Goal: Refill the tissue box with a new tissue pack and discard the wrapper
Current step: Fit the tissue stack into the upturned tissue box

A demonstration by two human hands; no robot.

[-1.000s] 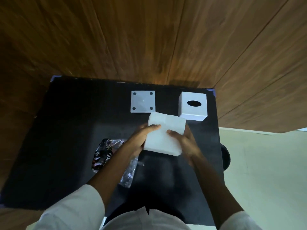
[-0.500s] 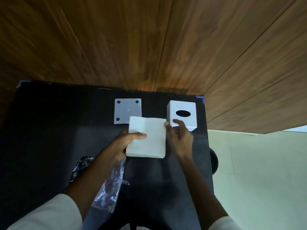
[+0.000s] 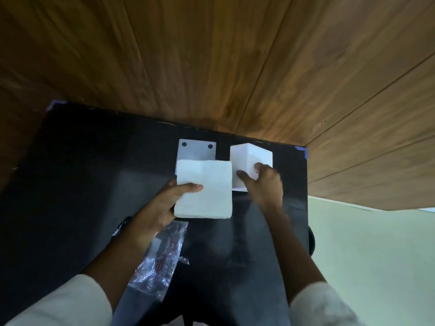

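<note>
the tissue stack [image 3: 204, 189], a bare white block, is held above the black table [image 3: 77, 175] near its far side, its broad face up and its slightly longer axis running from the person toward the wall. the left hand [image 3: 162, 208] clamps its near-left corner, thumb on top, fingers hidden beneath. just to its right, the white tissue box [image 3: 250, 161] is tipped up on the table, one corner edge pointing at the camera; the right hand [image 3: 263, 184] grips its near side, fingers closed on it. behind the stack lies the grey base plate [image 3: 196, 149], flat, two dark holes showing. the clear wrapper [image 3: 160, 262] lies crumpled under the left forearm; its red and dark print is too blurred to read.
</note>
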